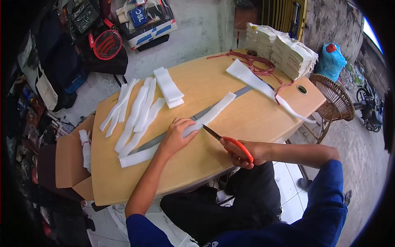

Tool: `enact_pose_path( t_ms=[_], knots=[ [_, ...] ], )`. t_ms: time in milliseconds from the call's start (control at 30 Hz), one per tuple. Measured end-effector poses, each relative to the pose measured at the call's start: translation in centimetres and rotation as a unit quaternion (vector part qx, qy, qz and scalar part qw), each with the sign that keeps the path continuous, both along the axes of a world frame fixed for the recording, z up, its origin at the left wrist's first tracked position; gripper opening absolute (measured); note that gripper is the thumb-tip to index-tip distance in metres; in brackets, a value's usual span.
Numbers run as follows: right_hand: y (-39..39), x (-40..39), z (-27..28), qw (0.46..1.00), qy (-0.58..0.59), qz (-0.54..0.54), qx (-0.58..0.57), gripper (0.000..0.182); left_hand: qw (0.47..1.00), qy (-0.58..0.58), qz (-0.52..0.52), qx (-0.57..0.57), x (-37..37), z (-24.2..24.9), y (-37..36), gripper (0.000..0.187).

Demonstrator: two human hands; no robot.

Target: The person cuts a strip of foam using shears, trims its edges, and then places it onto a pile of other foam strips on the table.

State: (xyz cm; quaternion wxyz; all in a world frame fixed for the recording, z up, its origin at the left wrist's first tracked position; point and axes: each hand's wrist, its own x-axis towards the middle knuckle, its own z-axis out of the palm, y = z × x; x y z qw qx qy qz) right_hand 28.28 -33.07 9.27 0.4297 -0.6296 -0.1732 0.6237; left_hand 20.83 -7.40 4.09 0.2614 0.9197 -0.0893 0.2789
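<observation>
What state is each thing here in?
Left hand: closed on white strip
Right hand: gripping scissors
Scissors: blades at the strip, opening unclear
White strip: partly under left hand
Other strips: lying loose
Cardboard box: open
Red string: tangled
Wicker chair: upright
Blue bag: bulging

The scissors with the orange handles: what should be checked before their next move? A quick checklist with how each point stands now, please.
1. Scissors in hand: ok, the right hand holds them by the handles.
2. White strip held: ok, the left hand grips it.
3. Left-hand fingers well away from the blades: not ok, in my judgement; they are close to the tip.
4. Blades open: cannot tell; too small to see.
5. Loose strips away from the blades: ok, they lie beyond the left hand.
</observation>
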Motion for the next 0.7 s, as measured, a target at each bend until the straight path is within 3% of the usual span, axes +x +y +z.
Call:
enact_pose_path(
  t_ms=[233,433,700],
  knots=[
    [0.0,-0.1,0.3,0.997,0.060,-0.021,-0.035,0.071,1.000,0.008,0.004,-0.002,0.1,0.0,0.0,0.027],
    [0.6,0.1,0.4,0.996,0.039,-0.014,-0.074,0.076,1.000,0.028,0.007,-0.010,0.0,0.4,-0.2,0.027],
    [1.7,1.0,0.5,0.999,0.018,0.024,-0.044,0.077,1.000,0.028,0.002,-0.004,0.1,0.5,-0.3,0.027]
  ],
)
